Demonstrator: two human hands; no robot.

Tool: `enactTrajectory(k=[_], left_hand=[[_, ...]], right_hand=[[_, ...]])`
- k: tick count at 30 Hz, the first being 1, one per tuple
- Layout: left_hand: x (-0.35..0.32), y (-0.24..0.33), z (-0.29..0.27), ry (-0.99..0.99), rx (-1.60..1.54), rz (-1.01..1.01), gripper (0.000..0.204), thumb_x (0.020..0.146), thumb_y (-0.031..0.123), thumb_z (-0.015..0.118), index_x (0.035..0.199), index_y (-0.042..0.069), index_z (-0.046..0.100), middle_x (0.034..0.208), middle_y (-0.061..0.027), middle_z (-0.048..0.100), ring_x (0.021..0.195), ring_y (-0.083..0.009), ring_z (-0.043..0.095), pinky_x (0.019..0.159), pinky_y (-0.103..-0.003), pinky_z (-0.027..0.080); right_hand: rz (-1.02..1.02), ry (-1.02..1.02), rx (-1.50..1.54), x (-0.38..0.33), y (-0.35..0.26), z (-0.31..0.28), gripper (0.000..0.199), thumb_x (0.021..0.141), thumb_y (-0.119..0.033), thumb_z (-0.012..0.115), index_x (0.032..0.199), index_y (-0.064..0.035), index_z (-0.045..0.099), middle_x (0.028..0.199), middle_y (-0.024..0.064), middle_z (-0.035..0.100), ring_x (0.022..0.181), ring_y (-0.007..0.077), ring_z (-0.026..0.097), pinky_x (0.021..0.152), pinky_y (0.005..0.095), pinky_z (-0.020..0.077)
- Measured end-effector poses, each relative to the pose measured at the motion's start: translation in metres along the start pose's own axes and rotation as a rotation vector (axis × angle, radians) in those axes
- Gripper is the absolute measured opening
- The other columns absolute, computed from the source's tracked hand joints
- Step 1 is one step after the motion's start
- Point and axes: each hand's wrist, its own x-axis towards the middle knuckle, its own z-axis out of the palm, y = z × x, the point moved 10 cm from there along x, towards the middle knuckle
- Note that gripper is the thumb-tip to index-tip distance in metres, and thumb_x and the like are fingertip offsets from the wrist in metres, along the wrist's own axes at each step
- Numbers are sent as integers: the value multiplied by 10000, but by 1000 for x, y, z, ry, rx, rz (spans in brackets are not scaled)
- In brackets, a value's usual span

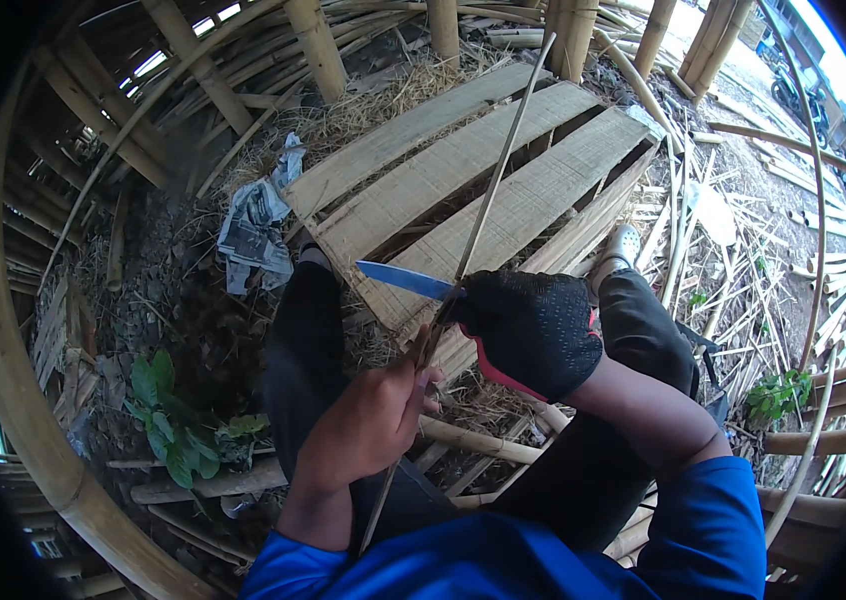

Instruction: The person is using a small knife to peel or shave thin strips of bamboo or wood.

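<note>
My bare left hand (371, 420) is closed round a long thin bamboo strip (499, 178). The strip slants from my lap up past the far edge of a slatted wooden crate (543, 207). On my right hand (528, 330) is a black textured glove with red edging, its fingers wrapped round a knife whose handle they hide. The knife blade (401, 279) looks bluish and points left over the crate's near left corner. Where the blade's base meets the strip, just beyond my left fingers, both hands are close together. Whether the edge bites into the strip I cannot tell.
The crate lies between my legs. Crumpled printed paper (255, 232) rests left of it. Bamboo posts (315, 48) stand beyond, and a thick bamboo pole (18, 330) curves along the left. Split bamboo strips litter the ground at right. Green leafy plants (171, 425) grow near my left leg.
</note>
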Motion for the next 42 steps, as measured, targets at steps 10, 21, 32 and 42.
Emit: enactTrajectory(k=[10, 21, 32, 42], left_hand=[[3, -22, 0, 13, -69, -99, 351, 1065, 198, 376, 1192, -92, 526, 1026, -217, 686, 849, -294, 736, 633, -332, 604], [-6, 19, -53, 439, 273, 2, 243, 974, 113, 558, 827, -68, 625, 705, -192, 623, 603, -328, 655, 552, -350, 496], [-5, 25, -36, 237, 84, 96, 219, 899, 30, 566, 710, -74, 528, 696, -148, 556, 514, -209, 528, 480, -327, 380], [-12, 20, -26, 143, -24, 99, 178, 856, -4, 539, 744, -123, 610, 712, -164, 625, 539, -122, 561, 505, -256, 416]], right_hand=[[-41, -13, -70, 10, 15, 19, 184, 833, -149, 615, 973, -169, 733, 889, 70, 697, 772, 263, 699, 649, 370, 543], [551, -697, 809, -11, 56, 79, 437, 968, -439, 589, 1012, -20, 706, 695, 18, 586, 627, 97, 515, 596, 266, 436], [475, -685, 750, -4, 50, 68, 330, 953, -329, 613, 1008, -12, 687, 765, 51, 638, 663, 141, 586, 618, 290, 470], [-159, -663, 474, -4, 23, 65, 277, 945, -187, 569, 1149, -19, 653, 917, 102, 680, 775, 176, 654, 671, 321, 525]])
